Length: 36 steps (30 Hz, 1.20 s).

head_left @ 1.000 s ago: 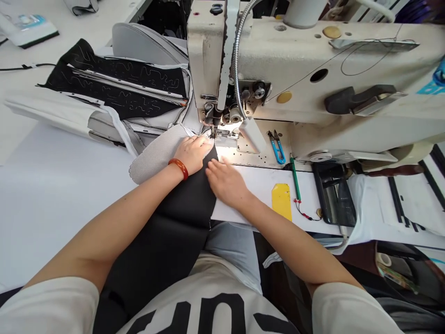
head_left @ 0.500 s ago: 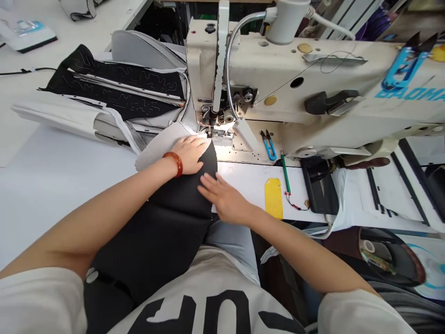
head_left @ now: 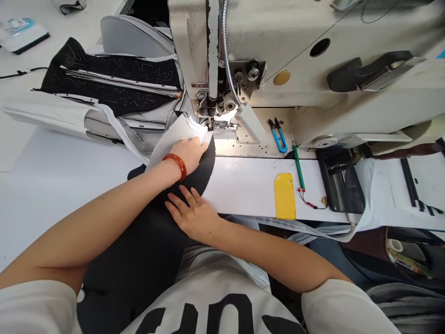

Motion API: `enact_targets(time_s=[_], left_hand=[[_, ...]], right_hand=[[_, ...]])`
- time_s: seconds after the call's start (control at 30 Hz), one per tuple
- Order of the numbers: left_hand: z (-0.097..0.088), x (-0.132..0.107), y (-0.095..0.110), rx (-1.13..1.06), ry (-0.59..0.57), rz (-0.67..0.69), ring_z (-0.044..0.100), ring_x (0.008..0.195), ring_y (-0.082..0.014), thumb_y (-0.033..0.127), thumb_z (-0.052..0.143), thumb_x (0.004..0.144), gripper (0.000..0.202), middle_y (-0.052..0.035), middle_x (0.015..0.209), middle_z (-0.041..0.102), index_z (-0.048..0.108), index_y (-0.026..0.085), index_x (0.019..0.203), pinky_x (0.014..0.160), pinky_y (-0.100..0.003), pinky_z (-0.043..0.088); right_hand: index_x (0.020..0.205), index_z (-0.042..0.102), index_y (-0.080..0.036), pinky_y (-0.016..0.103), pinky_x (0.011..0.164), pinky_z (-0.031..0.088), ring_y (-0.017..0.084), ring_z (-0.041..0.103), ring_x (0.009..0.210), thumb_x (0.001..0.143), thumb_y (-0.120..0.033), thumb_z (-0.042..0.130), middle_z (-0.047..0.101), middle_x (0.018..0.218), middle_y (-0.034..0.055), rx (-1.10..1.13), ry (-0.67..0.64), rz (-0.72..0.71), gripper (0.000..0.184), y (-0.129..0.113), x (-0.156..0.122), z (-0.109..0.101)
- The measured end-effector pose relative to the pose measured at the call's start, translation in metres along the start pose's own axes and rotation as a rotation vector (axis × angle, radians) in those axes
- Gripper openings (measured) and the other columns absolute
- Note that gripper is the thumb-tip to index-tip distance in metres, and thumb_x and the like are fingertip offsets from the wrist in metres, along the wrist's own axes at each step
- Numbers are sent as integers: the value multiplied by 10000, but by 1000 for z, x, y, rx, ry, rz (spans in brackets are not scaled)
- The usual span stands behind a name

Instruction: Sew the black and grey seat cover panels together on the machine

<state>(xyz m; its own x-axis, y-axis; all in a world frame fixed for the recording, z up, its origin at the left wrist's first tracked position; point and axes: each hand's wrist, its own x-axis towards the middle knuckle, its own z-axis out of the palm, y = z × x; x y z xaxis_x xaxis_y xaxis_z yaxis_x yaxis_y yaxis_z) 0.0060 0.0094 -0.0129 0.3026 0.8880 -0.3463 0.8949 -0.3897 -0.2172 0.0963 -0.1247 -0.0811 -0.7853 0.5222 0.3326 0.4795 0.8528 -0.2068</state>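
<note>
A black fabric panel (head_left: pixel 205 174) runs from my lap up to the needle of a cream sewing machine (head_left: pixel 278 55). A grey mesh piece (head_left: pixel 170 137) lies on top of it by the presser foot (head_left: pixel 212 121). My left hand (head_left: pixel 189 155), with a red bangle on its wrist, presses flat on both pieces just in front of the foot, fingers stretched out. My right hand (head_left: pixel 193 211) lies flat and spread on the black fabric, lower down near the table's front edge. Neither hand grips anything.
Stacked black quilted and grey panels (head_left: pixel 114 83) lie left of the machine. Blue thread snips (head_left: pixel 278 137), a green pen (head_left: pixel 298 167) and a yellow tag (head_left: pixel 285 195) rest on the white table (head_left: pixel 243 185) at the right. A black tray (head_left: pixel 342 183) sits further right.
My right hand slid back and left along the black fabric, away from the needle. The black panel turned leftward under the foot. My left hand stayed by the presser foot.
</note>
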Motion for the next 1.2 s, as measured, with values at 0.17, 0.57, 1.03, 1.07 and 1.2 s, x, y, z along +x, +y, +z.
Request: enact_targets(time_s=[0.17,0.57,1.03,1.07,1.2], left_hand=[[2,17,-10,-151,55,37,606,949,-269,139,423,899,479,-118,1039,619,606,228,1333,777,-369,465],[7,43,-10,-239,155,-2,614,1034,-268,203,471,896,367,-111,1054,665,730,186,1154,902,-380,473],[5,42,-4,-292,199,-52,624,1057,-283,163,467,877,388,-121,1131,688,736,187,1155,918,-399,484],[4,48,-5,-312,212,-54,625,1049,-279,161,475,869,387,-121,1120,695,742,182,1149,924,-394,482],[1,50,-9,-271,247,-15,621,1007,-260,138,480,841,405,-116,1088,684,731,172,1157,902,-386,484]], right_hand=[[1324,593,-78,613,1004,486,379,547,1274,989,-138,366,566,1405,177,-33,-14,-6,410,5,9,-4],[1347,577,-73,630,1023,461,331,628,1131,992,-116,324,587,1384,163,7,-118,-9,438,24,40,-6],[1321,600,-98,510,1055,431,256,637,1070,1003,-98,356,657,1301,126,57,-80,-9,400,72,37,-5],[1318,602,-103,494,1051,434,250,631,1080,1004,-97,356,651,1310,127,54,-74,-2,399,72,39,-8],[1384,535,-111,494,889,512,273,648,1015,1005,-108,332,690,1175,211,7,-80,57,429,55,36,-26]])
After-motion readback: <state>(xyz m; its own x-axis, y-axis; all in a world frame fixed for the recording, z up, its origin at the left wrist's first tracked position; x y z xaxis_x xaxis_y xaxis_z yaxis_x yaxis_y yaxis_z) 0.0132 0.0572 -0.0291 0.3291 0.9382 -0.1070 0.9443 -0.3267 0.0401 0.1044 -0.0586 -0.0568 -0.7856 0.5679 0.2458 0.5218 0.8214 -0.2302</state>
